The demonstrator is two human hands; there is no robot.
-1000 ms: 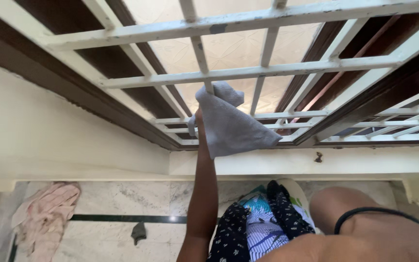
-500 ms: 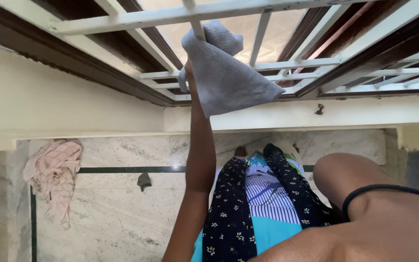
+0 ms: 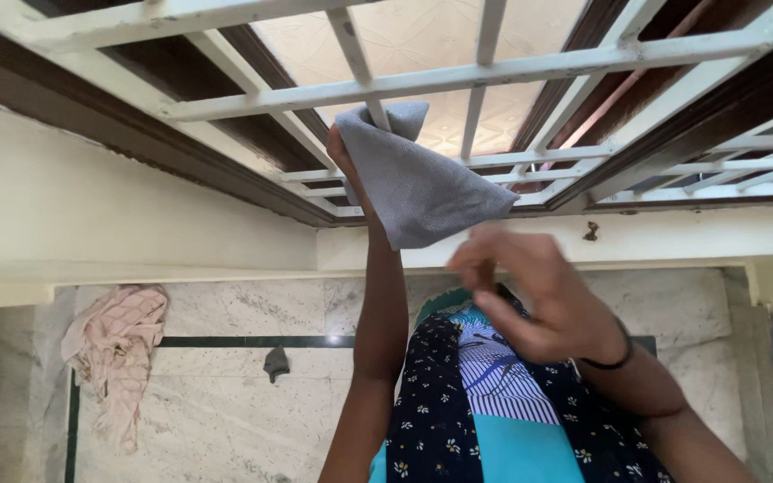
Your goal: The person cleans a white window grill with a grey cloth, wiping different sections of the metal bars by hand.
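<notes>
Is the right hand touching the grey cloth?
No, the right hand is raised empty, clear of the grey woven cloth that the left hand holds.

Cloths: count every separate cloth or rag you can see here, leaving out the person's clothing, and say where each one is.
3. A grey cloth is held against the white window grille by the left hand. A pink cloth and a small dark rag lie on the marble floor. Others may be hidden.

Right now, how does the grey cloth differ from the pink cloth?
The grey cloth is plain, gripped by the left hand and pressed against a white window bar. The pink cloth is checked, crumpled and lies untouched on the marble floor. Both are soft rags.
</notes>
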